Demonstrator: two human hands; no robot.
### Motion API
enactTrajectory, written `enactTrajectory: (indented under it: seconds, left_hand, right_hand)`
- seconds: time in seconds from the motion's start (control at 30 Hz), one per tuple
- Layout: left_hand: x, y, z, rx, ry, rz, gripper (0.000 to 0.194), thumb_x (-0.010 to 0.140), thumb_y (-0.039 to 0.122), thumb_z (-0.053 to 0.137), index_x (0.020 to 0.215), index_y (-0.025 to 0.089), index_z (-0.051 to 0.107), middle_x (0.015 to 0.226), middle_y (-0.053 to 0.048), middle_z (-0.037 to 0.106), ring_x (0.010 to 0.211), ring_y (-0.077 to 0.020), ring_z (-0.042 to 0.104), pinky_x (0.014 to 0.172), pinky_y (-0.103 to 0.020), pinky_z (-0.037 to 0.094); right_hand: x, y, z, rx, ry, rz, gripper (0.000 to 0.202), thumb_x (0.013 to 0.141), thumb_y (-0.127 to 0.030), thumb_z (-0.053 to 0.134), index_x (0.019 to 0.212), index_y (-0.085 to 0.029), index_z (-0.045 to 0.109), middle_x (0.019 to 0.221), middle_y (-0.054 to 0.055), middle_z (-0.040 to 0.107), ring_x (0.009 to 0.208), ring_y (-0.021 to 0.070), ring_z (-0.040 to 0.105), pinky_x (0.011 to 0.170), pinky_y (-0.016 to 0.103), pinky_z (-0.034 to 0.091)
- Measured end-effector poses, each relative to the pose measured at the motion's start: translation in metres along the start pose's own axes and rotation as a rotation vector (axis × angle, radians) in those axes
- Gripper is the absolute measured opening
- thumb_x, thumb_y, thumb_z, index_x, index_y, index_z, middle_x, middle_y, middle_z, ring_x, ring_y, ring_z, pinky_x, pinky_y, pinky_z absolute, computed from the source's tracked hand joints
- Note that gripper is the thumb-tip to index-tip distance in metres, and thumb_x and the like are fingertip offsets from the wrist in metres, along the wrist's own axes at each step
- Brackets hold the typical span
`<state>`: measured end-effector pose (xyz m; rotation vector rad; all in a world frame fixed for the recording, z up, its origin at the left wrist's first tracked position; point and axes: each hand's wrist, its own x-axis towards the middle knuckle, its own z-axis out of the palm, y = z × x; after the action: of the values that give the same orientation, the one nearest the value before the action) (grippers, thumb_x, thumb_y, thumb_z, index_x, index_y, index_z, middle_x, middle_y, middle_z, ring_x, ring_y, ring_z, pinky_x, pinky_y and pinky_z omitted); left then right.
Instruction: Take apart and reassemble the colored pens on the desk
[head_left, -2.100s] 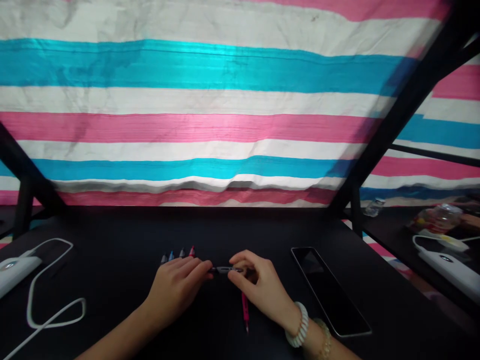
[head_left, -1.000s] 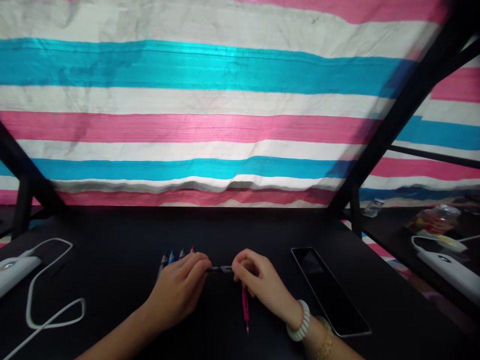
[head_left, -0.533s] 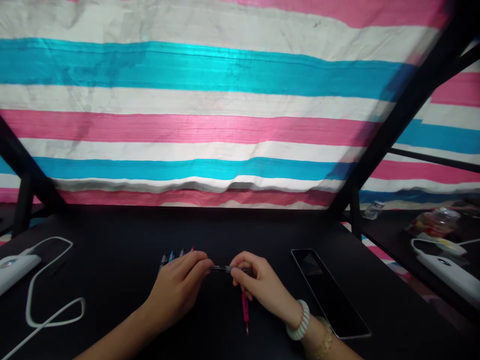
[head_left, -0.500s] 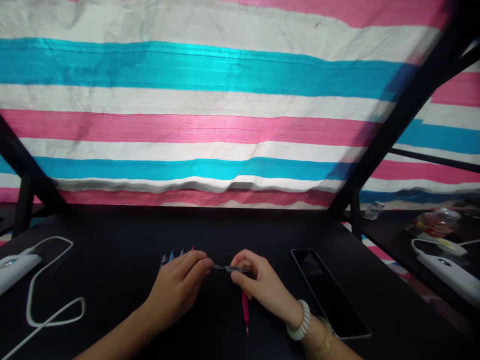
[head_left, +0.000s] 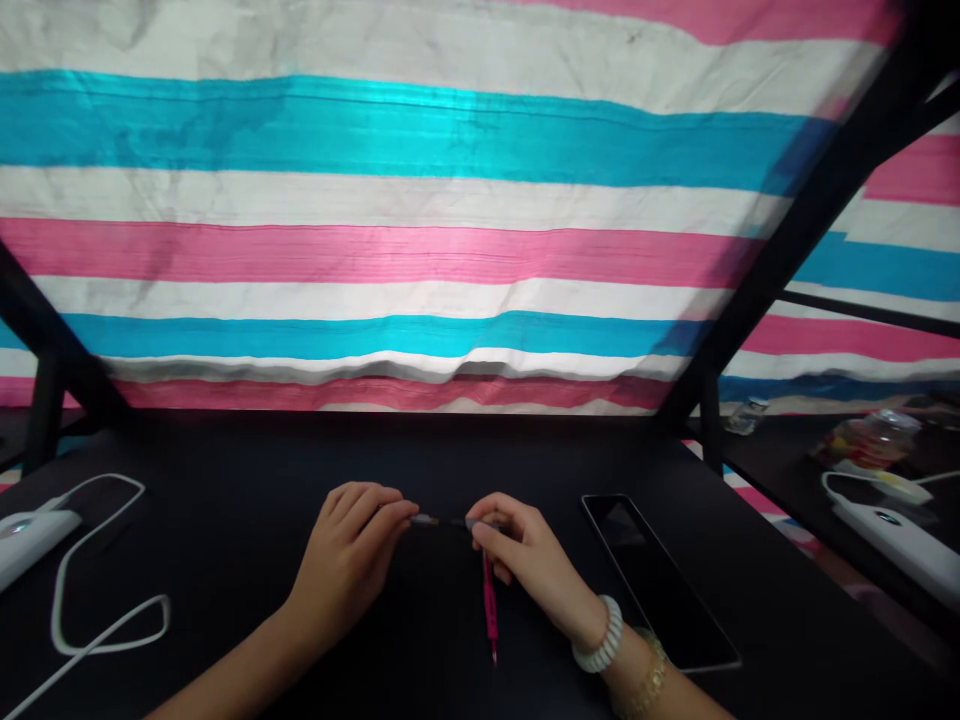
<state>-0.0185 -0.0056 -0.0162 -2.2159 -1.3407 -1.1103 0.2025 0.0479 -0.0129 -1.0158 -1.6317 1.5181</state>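
Note:
Between my hands, above the black table, a thin dark pen (head_left: 444,521) lies roughly level. My left hand (head_left: 351,555) pinches its left end between thumb and fingers. The right end is in the pinch of my right hand (head_left: 521,555), which wears a white coiled band and a gold bracelet at the wrist. A pink pen (head_left: 490,610) points toward me just below my right hand; its upper end is hidden by the fingers. The pen between the hands is slightly blurred.
The black table (head_left: 247,460) has a dark phone (head_left: 660,580) to the right. At the left are a white device (head_left: 34,545) and its white cable (head_left: 64,580). A striped sheet (head_left: 420,255) hangs behind, between black frame bars. Another white device (head_left: 900,545) and a jar (head_left: 885,437) are at far right.
My left hand has shifted slightly left and up, and the gap between my hands is wider. More of the pen shows between them. Coloured tips behind my left hand no longer show.

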Motion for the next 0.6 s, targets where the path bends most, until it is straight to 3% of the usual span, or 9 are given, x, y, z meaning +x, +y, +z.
enactTrajectory:
  seconds: [0.23, 0.6]
  left_hand:
    - [0.0007, -0.0021, -0.0014, -0.17, -0.032, -0.182, 0.014, 0.091, 0.015, 0.054, 0.102, 0.022, 0.06, 0.094, -0.004, 0.066, 0.089, -0.0202, 0.061, 0.079, -0.036, 0.047]
    - [0.0056, -0.0017, -0.0049, -0.885, -0.197, -0.618, 0.015, 0.089, 0.029, 0.059, 0.1, 0.02, 0.059, 0.092, -0.008, 0.074, 0.089, -0.0218, 0.07, 0.077, -0.034, 0.055]
  right_hand:
    - [0.0004, -0.0031, -0.0024, 0.265, 0.07, 0.086, 0.016, 0.072, -0.027, 0.065, 0.083, -0.016, 0.063, 0.063, -0.003, 0.055, 0.049, 0.007, 0.04, 0.04, 0.017, 0.03]
    - [0.0001, -0.0065, -0.0046, 0.472, 0.069, 0.113, 0.018, 0.069, -0.026, 0.069, 0.083, -0.016, 0.061, 0.068, 0.0, 0.058, 0.059, 0.0119, 0.049, 0.045, 0.02, 0.035]
